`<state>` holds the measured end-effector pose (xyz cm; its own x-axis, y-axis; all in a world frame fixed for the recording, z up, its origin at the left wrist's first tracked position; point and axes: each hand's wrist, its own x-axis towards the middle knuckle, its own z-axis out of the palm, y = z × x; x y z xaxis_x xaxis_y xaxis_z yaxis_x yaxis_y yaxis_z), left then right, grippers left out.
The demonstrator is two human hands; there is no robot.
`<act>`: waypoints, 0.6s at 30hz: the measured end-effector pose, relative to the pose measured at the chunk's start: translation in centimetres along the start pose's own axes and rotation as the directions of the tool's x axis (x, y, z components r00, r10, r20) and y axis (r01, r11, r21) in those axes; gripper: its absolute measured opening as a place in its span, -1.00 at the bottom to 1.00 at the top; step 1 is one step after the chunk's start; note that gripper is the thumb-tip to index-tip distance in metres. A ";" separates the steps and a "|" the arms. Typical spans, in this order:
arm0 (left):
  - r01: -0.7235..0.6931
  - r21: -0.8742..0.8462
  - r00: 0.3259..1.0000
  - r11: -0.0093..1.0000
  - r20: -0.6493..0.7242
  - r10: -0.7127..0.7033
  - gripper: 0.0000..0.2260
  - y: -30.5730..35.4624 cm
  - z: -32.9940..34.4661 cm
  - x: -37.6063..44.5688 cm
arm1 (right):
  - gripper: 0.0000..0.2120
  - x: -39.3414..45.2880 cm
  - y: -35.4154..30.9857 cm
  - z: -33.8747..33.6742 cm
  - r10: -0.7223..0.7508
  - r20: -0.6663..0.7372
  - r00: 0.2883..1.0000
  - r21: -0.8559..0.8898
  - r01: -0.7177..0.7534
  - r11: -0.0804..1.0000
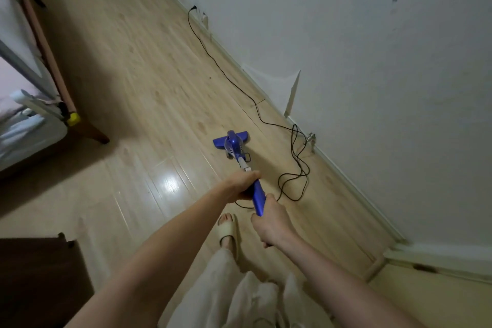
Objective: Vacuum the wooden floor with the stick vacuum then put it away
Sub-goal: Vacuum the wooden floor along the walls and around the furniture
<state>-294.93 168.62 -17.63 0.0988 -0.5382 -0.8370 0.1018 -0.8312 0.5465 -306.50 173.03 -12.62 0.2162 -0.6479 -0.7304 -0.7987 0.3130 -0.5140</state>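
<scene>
Vacuum (234,145) head sits flat on the floor (138,82), ahead of you near the cord (295,168). Its shaft runs straight back to you. Your left hand (243,184) grips further down; your right hand (269,217) wraps the handle end, nearer you.
</scene>
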 end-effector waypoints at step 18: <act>-0.032 -0.113 0.999 0.993 -0.042 0.028 -0.88 13.2 -10.5 11.2 | -0.70 14.4 -14.9 -3.8 0.021 0.002 1.000 -0.159 -0.021 0.987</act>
<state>-282.04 153.07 -19.47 0.1435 -0.5545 -0.8197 0.2097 -0.7924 0.5728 -293.64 156.44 -13.80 0.2004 -0.6393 -0.7424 -0.8823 0.2116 -0.4204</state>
